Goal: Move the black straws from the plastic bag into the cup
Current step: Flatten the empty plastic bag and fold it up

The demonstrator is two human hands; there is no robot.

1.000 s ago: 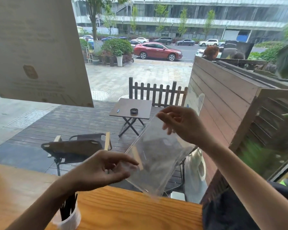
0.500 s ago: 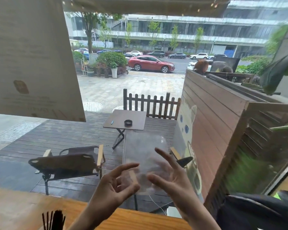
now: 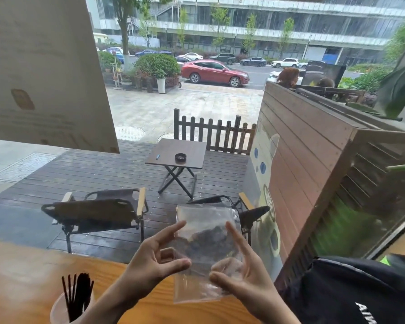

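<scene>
A clear plastic bag (image 3: pixel 204 232) hangs upright between my two hands above the wooden counter (image 3: pixel 28 272). I see no straws inside it. My left hand (image 3: pixel 154 260) pinches its left edge with thumb and fingers. My right hand (image 3: pixel 241 274) pinches the right edge, index finger stretched up along the bag. Several black straws (image 3: pixel 77 293) stand in a pale translucent cup (image 3: pixel 59 309) at the lower left, below my left forearm.
A black bag with white lettering (image 3: pixel 351 293) lies at the lower right. The counter runs along a window; outside are two folding chairs (image 3: pixel 96 211), a small table (image 3: pixel 177 155) and a wooden planter wall (image 3: pixel 302 148).
The bag has turned from slanted to upright, and both hands now grip its sides lower down near the counter. The cup with straws has come further into view.
</scene>
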